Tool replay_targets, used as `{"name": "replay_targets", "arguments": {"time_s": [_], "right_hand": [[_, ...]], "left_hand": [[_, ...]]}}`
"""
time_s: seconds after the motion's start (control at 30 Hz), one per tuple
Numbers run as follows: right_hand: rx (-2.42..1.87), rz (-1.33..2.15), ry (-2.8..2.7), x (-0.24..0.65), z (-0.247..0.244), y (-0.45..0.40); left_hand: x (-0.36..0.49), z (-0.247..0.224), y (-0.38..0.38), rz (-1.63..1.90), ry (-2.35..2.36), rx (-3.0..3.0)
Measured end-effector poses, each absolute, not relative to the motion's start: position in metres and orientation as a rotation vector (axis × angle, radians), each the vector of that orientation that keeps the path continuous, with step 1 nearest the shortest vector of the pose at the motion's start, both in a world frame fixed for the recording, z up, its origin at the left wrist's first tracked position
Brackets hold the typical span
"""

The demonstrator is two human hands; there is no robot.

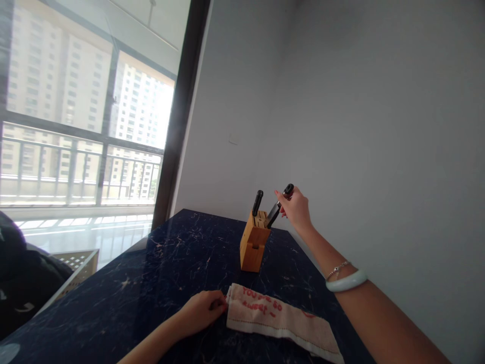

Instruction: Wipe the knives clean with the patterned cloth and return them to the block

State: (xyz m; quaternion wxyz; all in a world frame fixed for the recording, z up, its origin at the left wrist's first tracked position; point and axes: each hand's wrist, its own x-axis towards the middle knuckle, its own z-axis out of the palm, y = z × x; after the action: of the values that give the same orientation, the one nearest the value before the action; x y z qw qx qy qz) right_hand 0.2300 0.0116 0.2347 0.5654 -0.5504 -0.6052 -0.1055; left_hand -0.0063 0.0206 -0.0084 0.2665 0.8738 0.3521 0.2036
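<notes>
A wooden knife block (252, 245) stands upright on the dark blue marbled table. One black-handled knife (257, 203) sits in its left part. My right hand (297, 208) is closed round the black handle of a second knife (273, 214), whose blade slants down to the block's top right edge; whether its tip is inside a slot is hard to tell. Near the table's front, my left hand (206, 309) has its fingers curled together at the left end of a folded pale cloth (280, 319) with red writing, pinching its edge.
The blue table (170, 268) reaches back toward a grey wall. At the left are a window with railings, a light perforated crate (81, 263) and a dark bag-like object (26, 278) beside the table.
</notes>
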Motion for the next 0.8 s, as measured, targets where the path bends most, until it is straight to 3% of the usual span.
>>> {"name": "replay_targets", "arguments": {"time_s": [0.47,0.8], "right_hand": [[-1.345,-0.160,-1.443,0.235,0.228,0.027],[-1.504,0.127,-1.461,0.226,0.213,0.043]], "left_hand": [[-0.007,-0.006,0.019,0.552,0.984,2.395],[-0.007,-0.005,0.018,0.551,0.977,2.380]]}}
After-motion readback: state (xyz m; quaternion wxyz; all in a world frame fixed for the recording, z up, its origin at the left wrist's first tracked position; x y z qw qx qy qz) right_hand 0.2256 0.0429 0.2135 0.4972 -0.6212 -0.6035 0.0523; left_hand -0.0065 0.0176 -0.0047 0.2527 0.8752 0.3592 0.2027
